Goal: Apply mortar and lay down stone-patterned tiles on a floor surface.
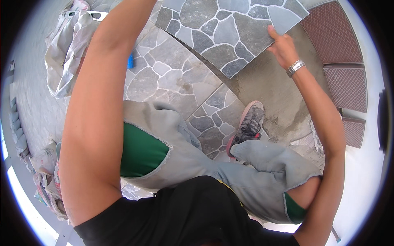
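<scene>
R fingers curled on edge of stone-pattern tile, I see right hand gripping it, tile tilted above bare mortar bed, beside laid tiles, left hand out of frame, can't tell grip, sneaker on mortar edge

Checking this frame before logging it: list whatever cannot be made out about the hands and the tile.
- Left hand: cut off by the top edge of the head view; only the forearm shows, so its grip is unknown.
- Right hand: on the edge of the stone-pattern tile; fingers under it are hidden by the tile.
- Tile's far edge: cut off by the top rim.
- Blue object: mostly hidden behind the left arm.
</scene>
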Available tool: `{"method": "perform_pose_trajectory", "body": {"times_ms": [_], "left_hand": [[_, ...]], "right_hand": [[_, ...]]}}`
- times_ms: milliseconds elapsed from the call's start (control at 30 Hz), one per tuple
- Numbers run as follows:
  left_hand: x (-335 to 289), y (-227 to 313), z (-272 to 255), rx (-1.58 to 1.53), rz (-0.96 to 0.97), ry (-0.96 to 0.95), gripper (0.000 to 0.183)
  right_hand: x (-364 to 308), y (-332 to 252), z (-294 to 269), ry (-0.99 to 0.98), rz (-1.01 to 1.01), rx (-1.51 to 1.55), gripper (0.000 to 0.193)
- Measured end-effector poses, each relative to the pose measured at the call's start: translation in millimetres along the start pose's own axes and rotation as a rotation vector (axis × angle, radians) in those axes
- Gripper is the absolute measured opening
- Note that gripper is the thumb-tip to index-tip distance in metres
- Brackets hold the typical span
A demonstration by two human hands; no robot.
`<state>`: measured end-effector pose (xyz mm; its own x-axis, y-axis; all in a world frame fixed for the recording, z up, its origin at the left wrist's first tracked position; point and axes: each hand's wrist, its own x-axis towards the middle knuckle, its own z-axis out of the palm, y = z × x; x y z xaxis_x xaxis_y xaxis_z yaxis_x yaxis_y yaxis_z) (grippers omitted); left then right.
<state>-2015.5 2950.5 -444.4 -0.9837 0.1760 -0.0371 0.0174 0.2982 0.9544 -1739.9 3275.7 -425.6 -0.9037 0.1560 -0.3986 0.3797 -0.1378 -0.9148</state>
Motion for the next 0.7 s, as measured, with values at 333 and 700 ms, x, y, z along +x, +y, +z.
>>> {"method": "perform_pose_trajectory", "body": {"times_ms": [333,700], "left_hand": [[1,-1,-7,0.260,0.072,0.085,0.087],[0,-1,24,0.105,0.018,-0.100,0.079]], "right_hand": [[3,11,11,0.003,0.033,-0.008,0.040],[-2,32,-10,0.032,0.084,0.014,0.043]]}}
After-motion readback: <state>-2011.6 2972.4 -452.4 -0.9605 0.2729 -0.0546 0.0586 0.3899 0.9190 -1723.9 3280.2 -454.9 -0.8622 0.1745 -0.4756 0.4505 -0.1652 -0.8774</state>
